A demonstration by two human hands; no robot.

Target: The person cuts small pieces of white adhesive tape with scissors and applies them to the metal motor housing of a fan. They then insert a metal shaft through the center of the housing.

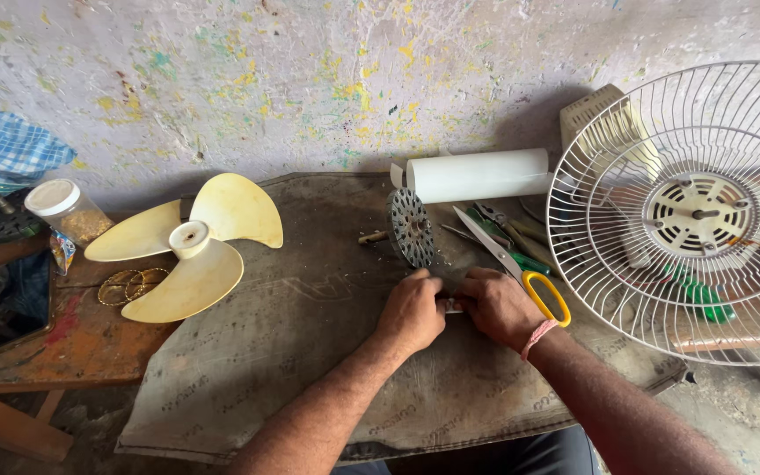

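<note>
My left hand (pixel 412 310) and my right hand (pixel 496 305) meet knuckle to knuckle on a worn grey cloth (pixel 292 352). Together they pinch a small pale piece (pixel 453 304) between the fingertips; most of it is hidden. Just behind my hands a round perforated metal motor core (pixel 410 228) stands on edge. Scissors with yellow handles (pixel 521 268) lie against my right hand's far side. A pink thread band circles my right wrist.
A white roll of paper (pixel 478 174) lies by the wall. A wire fan guard (pixel 697 211) with its motor housing leans at right, pliers (pixel 503 222) and green-handled tools nearby. A cream three-blade fan propeller (pixel 188 246), a jar (pixel 67 209) and a phone (pixel 21 299) sit at left.
</note>
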